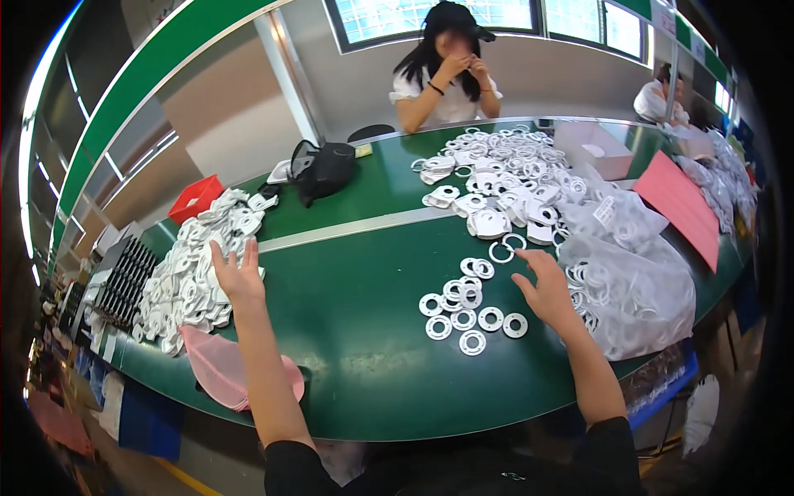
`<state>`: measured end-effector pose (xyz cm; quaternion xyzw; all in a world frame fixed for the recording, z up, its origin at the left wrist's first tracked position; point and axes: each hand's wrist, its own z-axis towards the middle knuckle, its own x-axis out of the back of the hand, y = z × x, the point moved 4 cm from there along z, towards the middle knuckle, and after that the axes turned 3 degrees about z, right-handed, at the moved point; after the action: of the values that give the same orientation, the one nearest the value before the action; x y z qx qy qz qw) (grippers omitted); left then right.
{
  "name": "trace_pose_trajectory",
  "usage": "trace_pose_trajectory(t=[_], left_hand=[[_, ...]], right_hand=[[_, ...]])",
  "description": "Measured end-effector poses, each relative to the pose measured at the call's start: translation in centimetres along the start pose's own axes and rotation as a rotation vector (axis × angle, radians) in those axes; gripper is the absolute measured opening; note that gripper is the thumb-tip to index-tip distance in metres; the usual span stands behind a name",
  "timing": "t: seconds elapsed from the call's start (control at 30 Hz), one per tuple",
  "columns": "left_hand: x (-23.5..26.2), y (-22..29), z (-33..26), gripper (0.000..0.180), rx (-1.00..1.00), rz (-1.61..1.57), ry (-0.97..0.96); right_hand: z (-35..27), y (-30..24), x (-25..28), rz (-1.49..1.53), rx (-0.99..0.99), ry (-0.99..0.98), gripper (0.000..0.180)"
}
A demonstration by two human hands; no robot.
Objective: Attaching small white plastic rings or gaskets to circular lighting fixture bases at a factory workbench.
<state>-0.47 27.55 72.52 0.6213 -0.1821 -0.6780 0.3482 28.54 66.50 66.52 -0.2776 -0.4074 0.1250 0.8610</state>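
My left hand (238, 277) is raised with its fingers spread, holding nothing, beside a heap of white plastic parts (194, 273). My right hand (546, 285) has thumb and index finger apart. Its index fingertip is close to two thin white rings (501, 252); whether it touches one I cannot tell. Several flat white discs with centre holes (472, 342) lie loosely grouped on the green table (356, 331), to the left of that hand. To its right sits a clear plastic bag (645, 298) full of white rings.
A large pile of white rings and housings (513, 182) covers the far side, near a co-worker (451, 91) with both hands raised. Around the edges are a black bag (324, 171), red bin (197, 198), stacked black trays (124, 281), pink cap (227, 368), pink sheet (680, 207) and white box (591, 149).
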Motion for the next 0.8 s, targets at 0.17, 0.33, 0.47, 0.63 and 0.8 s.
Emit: trace_pose_trajectory(t=[0.17,0.33,0.47,0.63,0.8], left_hand=[[-1.8,-6.1,-3.0,0.047,0.187,0.467,-0.260],[-10.6,-16.7,-11.2,0.036,0.125,1.079,-1.017],[-15.7,-23.5,-15.8,0.036,-0.237,1.235,-1.118],[-19.0,-29.3,-18.7,0.069,-0.423,1.650,-0.919],[-18.6,-31.0,-19.0,0.073,-0.091,1.789,-0.855]], right_hand=[[0.1,1.5,-0.1,-0.196,0.035,0.082,0.049],[-0.4,3.4,0.2,-0.243,0.075,0.088,0.041],[0.3,2.1,-1.1,0.046,-0.061,-0.215,0.027],[-1.0,0.4,-0.9,0.186,0.243,-0.668,0.053],[-1.0,1.9,-1.1,0.133,-0.069,-0.801,0.045]])
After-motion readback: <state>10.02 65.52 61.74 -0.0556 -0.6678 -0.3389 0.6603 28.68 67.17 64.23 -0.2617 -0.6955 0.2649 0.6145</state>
